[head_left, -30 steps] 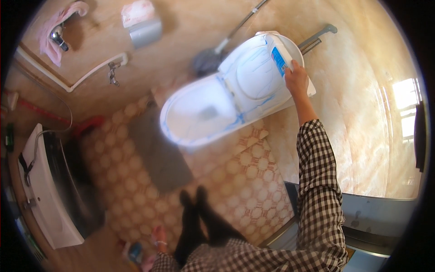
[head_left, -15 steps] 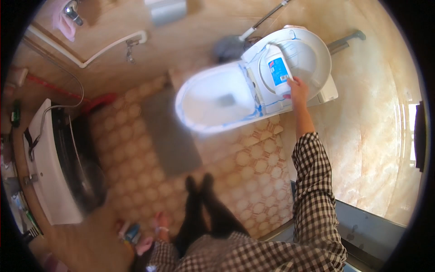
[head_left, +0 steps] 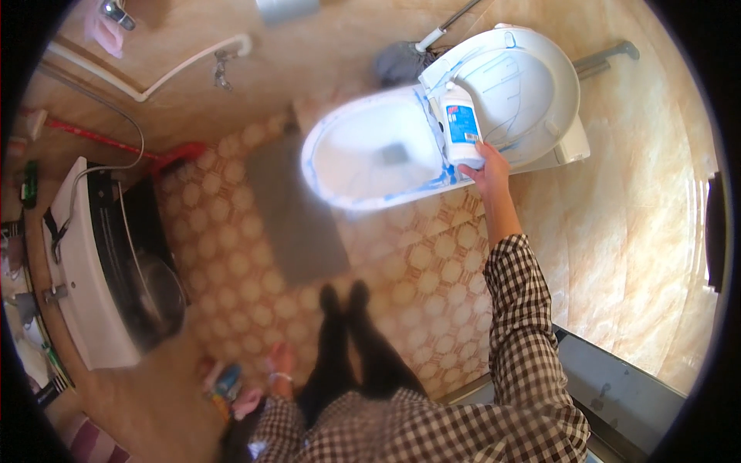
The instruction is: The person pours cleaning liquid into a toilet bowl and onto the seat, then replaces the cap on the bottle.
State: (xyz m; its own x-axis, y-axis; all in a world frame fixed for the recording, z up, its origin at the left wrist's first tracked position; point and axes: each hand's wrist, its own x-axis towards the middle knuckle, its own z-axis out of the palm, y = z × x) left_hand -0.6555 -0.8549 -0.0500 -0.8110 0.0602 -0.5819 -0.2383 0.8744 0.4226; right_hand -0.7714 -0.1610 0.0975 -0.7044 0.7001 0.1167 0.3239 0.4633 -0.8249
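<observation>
My right hand (head_left: 488, 166) is wrapped round the lower end of a white bottle (head_left: 461, 123) with a blue label. The bottle lies over the raised lid (head_left: 532, 96) near its hinge, its narrow white nozzle pointing away from me. Streaks of blue liquid (head_left: 505, 73) mark the lid, the hinge area and the rim of the white toilet (head_left: 363, 202). Low beside my body hangs my left hand (head_left: 282, 361), blurred, with a band at the wrist. Its fingers look loosely apart, and no object shows in them.
A mop (head_left: 399, 63) leans behind the toilet, and a grey bar (head_left: 610, 54) juts from the wall. On the floor lies a grey mat (head_left: 297, 216). To the left are a white sink (head_left: 81, 293) and a red broom (head_left: 181, 157). Colourful items (head_left: 226, 383) sit near my left hand.
My right hand has drawn the bottle left and slightly nearer, from over the lid's middle toward the hinge. The lid's blue streaks are plainer to see. My left hand stays low.
</observation>
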